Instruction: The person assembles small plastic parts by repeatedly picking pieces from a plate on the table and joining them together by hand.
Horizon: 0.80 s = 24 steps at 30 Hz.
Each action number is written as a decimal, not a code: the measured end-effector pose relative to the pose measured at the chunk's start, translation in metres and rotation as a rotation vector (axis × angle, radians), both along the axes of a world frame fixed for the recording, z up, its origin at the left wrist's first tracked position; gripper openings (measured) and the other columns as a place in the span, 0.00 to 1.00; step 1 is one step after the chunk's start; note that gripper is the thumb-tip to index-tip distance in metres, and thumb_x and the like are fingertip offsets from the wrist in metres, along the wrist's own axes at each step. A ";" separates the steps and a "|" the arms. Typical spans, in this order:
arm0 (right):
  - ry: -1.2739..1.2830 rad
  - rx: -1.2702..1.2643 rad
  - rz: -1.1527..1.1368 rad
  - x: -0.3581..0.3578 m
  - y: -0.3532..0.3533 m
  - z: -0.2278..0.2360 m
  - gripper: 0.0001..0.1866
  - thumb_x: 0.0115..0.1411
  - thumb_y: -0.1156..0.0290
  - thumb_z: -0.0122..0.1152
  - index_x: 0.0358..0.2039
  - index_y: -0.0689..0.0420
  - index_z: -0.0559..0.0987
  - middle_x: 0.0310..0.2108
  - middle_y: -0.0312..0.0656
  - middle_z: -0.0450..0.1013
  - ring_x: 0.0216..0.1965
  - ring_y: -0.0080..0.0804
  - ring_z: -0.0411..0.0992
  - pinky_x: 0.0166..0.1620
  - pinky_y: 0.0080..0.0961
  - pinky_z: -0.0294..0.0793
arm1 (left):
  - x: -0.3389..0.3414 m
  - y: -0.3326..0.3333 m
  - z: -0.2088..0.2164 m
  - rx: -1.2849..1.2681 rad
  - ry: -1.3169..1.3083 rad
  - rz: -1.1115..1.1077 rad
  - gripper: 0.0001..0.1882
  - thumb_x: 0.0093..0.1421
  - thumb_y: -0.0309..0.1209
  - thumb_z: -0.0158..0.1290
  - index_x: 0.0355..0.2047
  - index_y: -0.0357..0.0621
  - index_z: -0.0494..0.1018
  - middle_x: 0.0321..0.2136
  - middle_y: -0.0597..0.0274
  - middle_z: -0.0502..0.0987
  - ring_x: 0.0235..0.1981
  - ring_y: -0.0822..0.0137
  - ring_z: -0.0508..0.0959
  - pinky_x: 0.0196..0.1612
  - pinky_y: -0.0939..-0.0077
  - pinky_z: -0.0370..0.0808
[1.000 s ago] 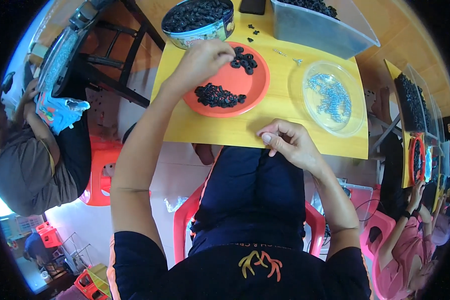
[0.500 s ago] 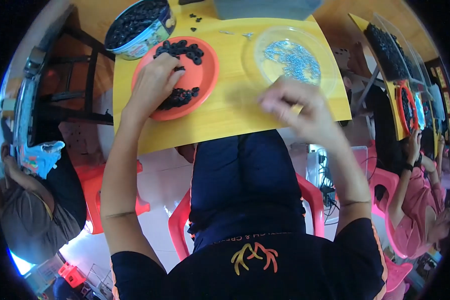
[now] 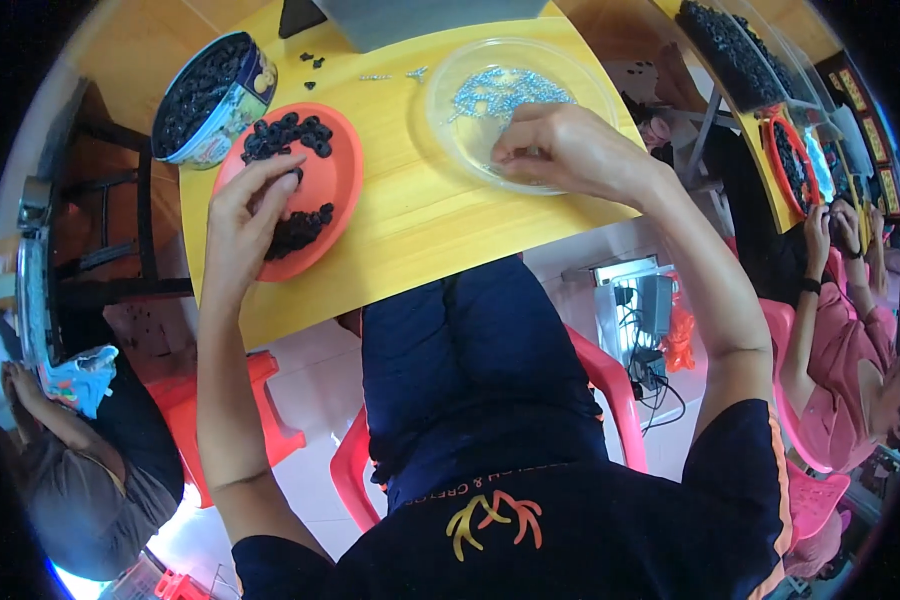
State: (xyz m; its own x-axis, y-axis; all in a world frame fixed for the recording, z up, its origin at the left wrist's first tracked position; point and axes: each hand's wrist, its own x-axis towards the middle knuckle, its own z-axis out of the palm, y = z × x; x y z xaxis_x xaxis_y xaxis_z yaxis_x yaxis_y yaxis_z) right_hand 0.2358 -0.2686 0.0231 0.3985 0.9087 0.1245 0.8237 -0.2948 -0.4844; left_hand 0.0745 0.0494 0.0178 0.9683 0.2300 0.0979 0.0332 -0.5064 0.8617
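Note:
My left hand [image 3: 250, 210] is over the orange-red plate [image 3: 342, 190], its thumb and fingertips pinched on a small black ring-like piece [image 3: 297, 174]. On the plate, one pile of black ring-like pieces [image 3: 288, 137] lies at the far side and a second pile of smaller black pieces [image 3: 305, 232] at the near side. My right hand [image 3: 555, 145] dips into a round clear plastic tub [image 3: 460, 160], fingers drawn together. Small silvery-blue metal pieces [image 3: 505, 92] are spread over the tub's bottom. Whatever those right fingertips hold is too small or hidden to make out.
Behind the plate stands a round tin [image 3: 210, 115] filled with black pieces. A few loose black bits [image 3: 312, 62] and metal pieces [image 3: 375, 77] lie on the yellow table [image 3: 400, 220]. A grey bin [image 3: 420, 20] stands at the back. People sit at both sides.
My right hand has gone from above the table's near part into the clear tub. Between my left fingertips a black piece now shows. The whole view has shifted.

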 end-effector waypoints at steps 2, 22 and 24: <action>-0.023 0.002 0.002 0.001 0.004 -0.005 0.07 0.51 0.71 0.61 0.32 0.57 0.81 0.33 0.47 0.75 0.35 0.46 0.75 0.39 0.37 0.73 | -0.004 -0.013 0.007 -0.037 0.023 -0.027 0.11 0.62 0.25 0.52 0.45 0.39 0.77 0.30 0.69 0.74 0.25 0.81 0.68 0.29 0.87 0.66; 0.803 0.445 -0.182 -0.035 0.019 0.021 0.08 0.58 0.72 0.63 0.38 0.59 0.79 0.27 0.27 0.72 0.23 0.08 0.63 0.25 0.09 0.61 | -0.012 -0.094 0.010 -0.613 -0.056 -0.087 0.13 0.57 0.20 0.54 0.44 0.33 0.74 0.36 0.55 0.79 0.29 0.72 0.77 0.34 0.79 0.73; 0.826 0.506 -0.165 -0.048 0.023 0.023 0.11 0.57 0.72 0.65 0.41 0.59 0.79 0.25 0.27 0.72 0.22 0.09 0.63 0.25 0.09 0.61 | -0.012 -0.099 0.011 -0.651 -0.087 -0.124 0.13 0.57 0.20 0.54 0.43 0.34 0.74 0.34 0.57 0.79 0.30 0.72 0.77 0.35 0.80 0.73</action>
